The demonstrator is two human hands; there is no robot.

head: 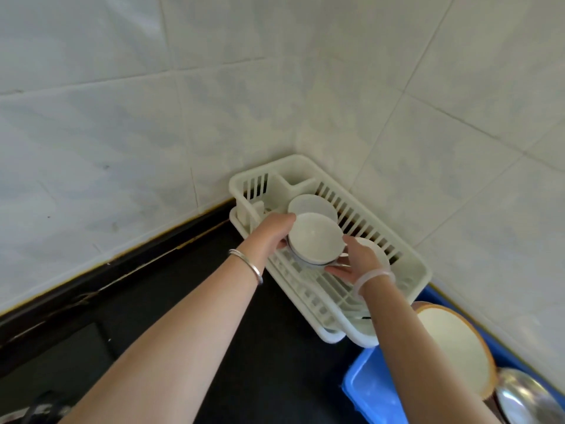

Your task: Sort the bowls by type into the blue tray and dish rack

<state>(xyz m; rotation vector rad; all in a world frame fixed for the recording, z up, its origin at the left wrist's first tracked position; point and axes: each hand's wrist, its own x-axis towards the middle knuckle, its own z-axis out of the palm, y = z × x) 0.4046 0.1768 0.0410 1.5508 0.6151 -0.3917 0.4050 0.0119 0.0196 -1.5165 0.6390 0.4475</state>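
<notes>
A white plastic dish rack (411, 264) stands in the tiled corner on the dark counter. Both hands hold a white ceramic bowl (315, 238) with a dark rim line, tilted, over the rack. My left hand (272, 232) grips its left edge; my right hand (356, 264) grips its lower right side. Another white bowl (310, 203) stands on edge in the rack just behind it. A further white bowl (377, 250) shows partly behind my right hand. A blue tray (371, 390) lies at the lower right, holding a cream bowl with a brown rim (455, 347) and a steel bowl (526, 399).
Tiled walls close the corner behind and to the right of the rack. The rack's cutlery compartment (296, 175) sits at its far end. The dark countertop (238, 316) stretches to the left of the rack and tray. A dark blurred object (39, 408) lies at the bottom left.
</notes>
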